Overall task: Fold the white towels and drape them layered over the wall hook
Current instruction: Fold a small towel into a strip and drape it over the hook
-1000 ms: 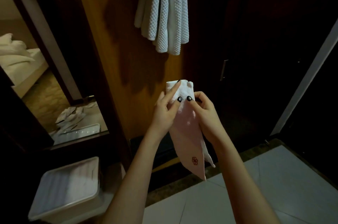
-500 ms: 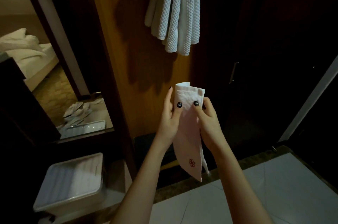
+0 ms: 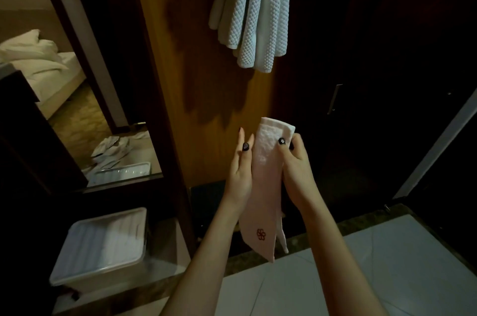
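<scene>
A narrow folded white towel (image 3: 265,186) with a small red flower emblem near its lower end hangs upright between my hands. My right hand (image 3: 295,166) pinches its upper right edge with thumb in front and fingers behind. My left hand (image 3: 241,168) lies along the towel's left edge with straight fingers touching it. Several white waffle-textured towels (image 3: 254,10) hang bunched on the wooden wall panel above; the hook itself is hidden at the top of the frame.
A white plastic bin (image 3: 103,243) with a lid stands at lower left beside a mirror (image 3: 77,98) reflecting a bed. A dark cupboard door with a metal handle (image 3: 334,98) is on the right. A pale tiled surface (image 3: 348,271) lies below.
My left hand has let go of the towel's top and slid to its left side with fingers straightened. The towel now hangs straighter, and the view has shifted so the hung towels sit further right.
</scene>
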